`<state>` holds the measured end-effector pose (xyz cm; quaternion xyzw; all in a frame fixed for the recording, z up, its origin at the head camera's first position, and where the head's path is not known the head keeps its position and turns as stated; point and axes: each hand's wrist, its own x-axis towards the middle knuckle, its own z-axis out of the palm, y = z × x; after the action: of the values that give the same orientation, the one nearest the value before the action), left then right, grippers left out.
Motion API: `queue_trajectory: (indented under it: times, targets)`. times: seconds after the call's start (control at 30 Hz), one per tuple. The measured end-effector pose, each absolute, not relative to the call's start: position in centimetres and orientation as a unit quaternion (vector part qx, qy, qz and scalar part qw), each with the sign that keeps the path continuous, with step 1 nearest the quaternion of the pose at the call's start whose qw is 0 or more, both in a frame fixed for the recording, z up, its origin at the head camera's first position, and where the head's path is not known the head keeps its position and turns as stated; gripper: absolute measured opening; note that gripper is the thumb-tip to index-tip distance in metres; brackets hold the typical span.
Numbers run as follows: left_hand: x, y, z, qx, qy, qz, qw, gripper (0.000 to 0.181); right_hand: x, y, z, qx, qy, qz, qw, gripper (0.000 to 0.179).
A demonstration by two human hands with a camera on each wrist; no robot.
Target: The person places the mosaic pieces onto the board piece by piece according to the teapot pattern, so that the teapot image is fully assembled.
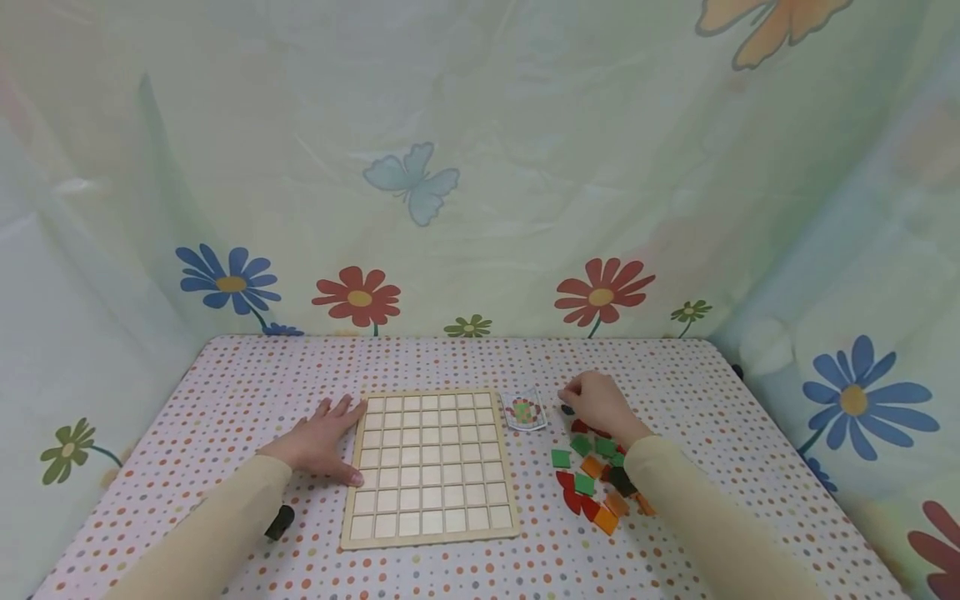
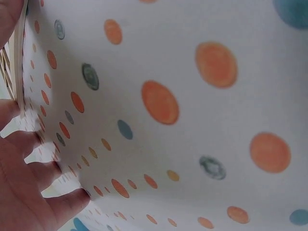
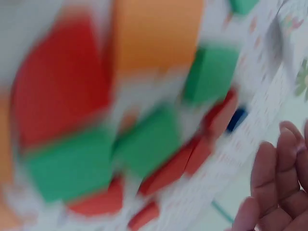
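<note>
A wooden board [image 1: 431, 467] with a grid of square cells lies on the table. My left hand [image 1: 321, 442] is at its left edge, fingers spread, thumb and fingertips right at the rim. In the left wrist view, the left hand's fingers [image 2: 43, 173] stretch along the dotted cloth. My right hand [image 1: 600, 404] hovers just right of a small picture card [image 1: 525, 410], over a small dark blue piece [image 3: 237, 119]. Its fingers [image 3: 264, 173] are loosely bent, with no piece visible among them. Beneath the right forearm lie green pieces [image 1: 585, 484], red pieces [image 1: 572, 493] and orange pieces [image 1: 605, 521].
A white dotted cloth [image 1: 450, 367] covers the table. A curtain [image 1: 480, 167] printed with flowers and butterflies hangs behind and along both sides. A small black object [image 1: 280, 522] shows beside the left sleeve, and another [image 1: 621, 481] beside the right sleeve.
</note>
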<state>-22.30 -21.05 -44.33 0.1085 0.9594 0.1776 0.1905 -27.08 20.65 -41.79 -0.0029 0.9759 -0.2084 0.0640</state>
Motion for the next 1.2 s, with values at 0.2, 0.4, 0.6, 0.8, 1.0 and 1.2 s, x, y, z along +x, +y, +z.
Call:
queue_trajectory:
  times: [0.2,0.4,0.6,0.8,1.0,1.2]
  targets:
    - [-22.3,-20.9,-44.1,0.106,0.959,0.177,0.192,0.115,-27.7,22.7,-42.3,-0.057,0.977,-0.173,0.110,0.020]
    - [-22.2,-20.8,-43.9,0.103,0.960,0.177,0.193,0.115,-28.1,23.0,-43.0,-0.118,0.972,-0.163,0.125,0.031]
    - [-22.2,-20.8,-44.0,0.099,0.960,0.179,0.191,0.115,-28.7,23.1,-43.7,-0.129,0.974,-0.151,0.111,0.026]
    - [-22.4,-20.9,-44.3,0.101,0.960,0.175,0.192,0.115,-29.3,23.0,-44.4,-0.103,0.979,-0.145,0.098,0.019]
    - [-22.5,-20.9,-44.4,0.101,0.960,0.177,0.193,0.116,-29.3,23.3,-44.1,-0.084,0.975,-0.165,0.119,0.022]
    - [-22.5,-20.9,-44.4,0.099,0.960,0.174,0.196,0.116,-29.5,23.8,-44.2,-0.091,0.974,-0.165,0.122,0.020]
